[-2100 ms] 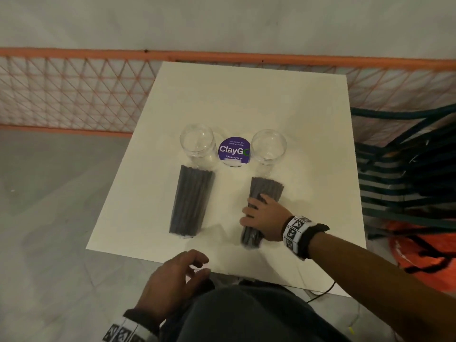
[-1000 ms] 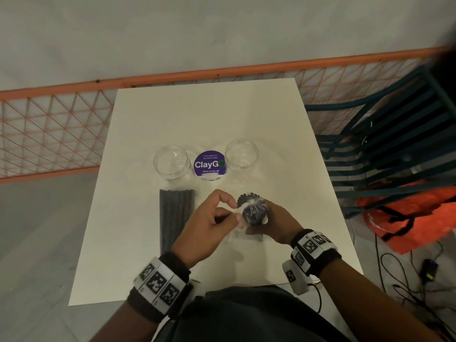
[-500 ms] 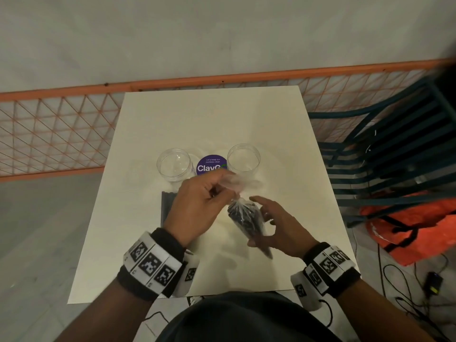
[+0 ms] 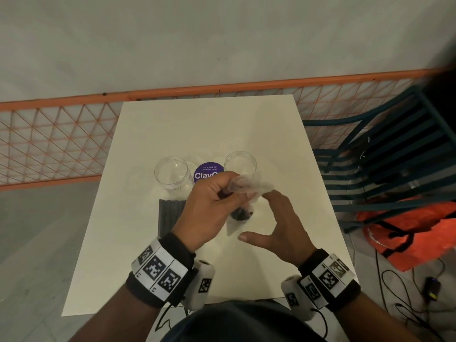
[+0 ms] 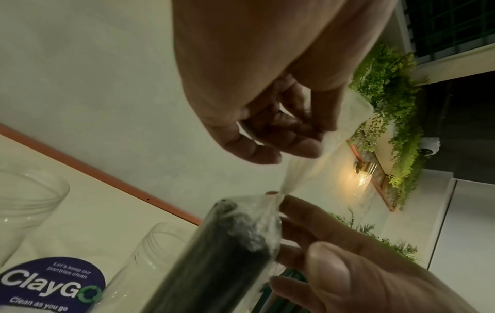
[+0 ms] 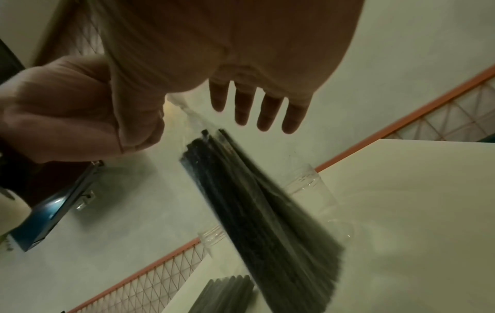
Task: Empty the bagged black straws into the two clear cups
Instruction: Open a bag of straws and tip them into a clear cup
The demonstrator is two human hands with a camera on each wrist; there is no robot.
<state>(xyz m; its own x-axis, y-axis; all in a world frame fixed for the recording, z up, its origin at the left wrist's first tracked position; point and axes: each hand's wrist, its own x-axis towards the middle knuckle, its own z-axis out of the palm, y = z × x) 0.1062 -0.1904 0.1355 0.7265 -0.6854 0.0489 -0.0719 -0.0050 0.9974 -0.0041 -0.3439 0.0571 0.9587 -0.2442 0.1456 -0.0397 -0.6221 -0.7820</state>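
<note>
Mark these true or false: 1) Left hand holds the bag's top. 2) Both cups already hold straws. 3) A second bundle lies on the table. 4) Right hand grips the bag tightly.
1) True: the left hand pinches the twisted plastic top of the bag of straws.
2) False: the left cup and the right cup hold none.
3) True: the second bundle lies on the table near the left cup.
4) False: the right hand is open beside it.

Pantry or café seating corner: "ClayGo — keep our pantries clean" sticker (image 4: 206, 173) on surface (image 4: 197, 129), slatted chair (image 4: 385, 164), wall lamp (image 5: 362, 177), greenery (image 5: 388, 89).
</note>
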